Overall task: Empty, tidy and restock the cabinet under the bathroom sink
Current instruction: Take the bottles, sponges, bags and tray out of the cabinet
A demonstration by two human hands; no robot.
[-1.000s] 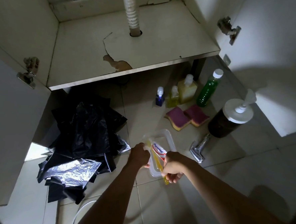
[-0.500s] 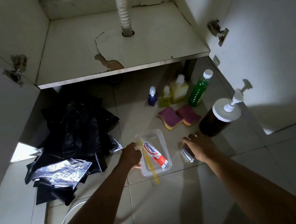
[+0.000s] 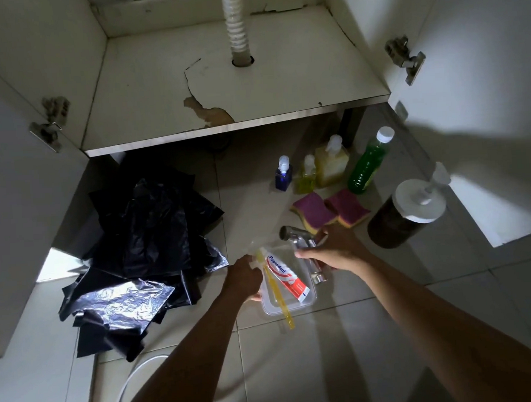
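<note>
The cabinet (image 3: 282, 85) under the sink stands open, its peeling floor bare around the drain hose (image 3: 237, 25). On the tiles in front lies a clear plastic tray (image 3: 307, 300) with a red and white toothpaste tube (image 3: 285, 274) and a yellow toothbrush (image 3: 277, 290) in it. My left hand (image 3: 242, 276) grips the tray's left rim. My right hand (image 3: 332, 248) holds a chrome bidet sprayer (image 3: 297, 237) above the tray's right edge.
A heap of black plastic bags (image 3: 142, 239) lies to the left. Behind the tray stand a blue bottle (image 3: 283, 176), two yellow pump bottles (image 3: 330, 165), a green bottle (image 3: 369, 163), two purple sponges (image 3: 331, 210) and a dark pump jar (image 3: 405, 212). Both doors hang open.
My right hand let go of the toothbrush, reached right to the chrome sprayer on the tiles, picked it up and brought it over the tray. My left hand stayed on the tray.
</note>
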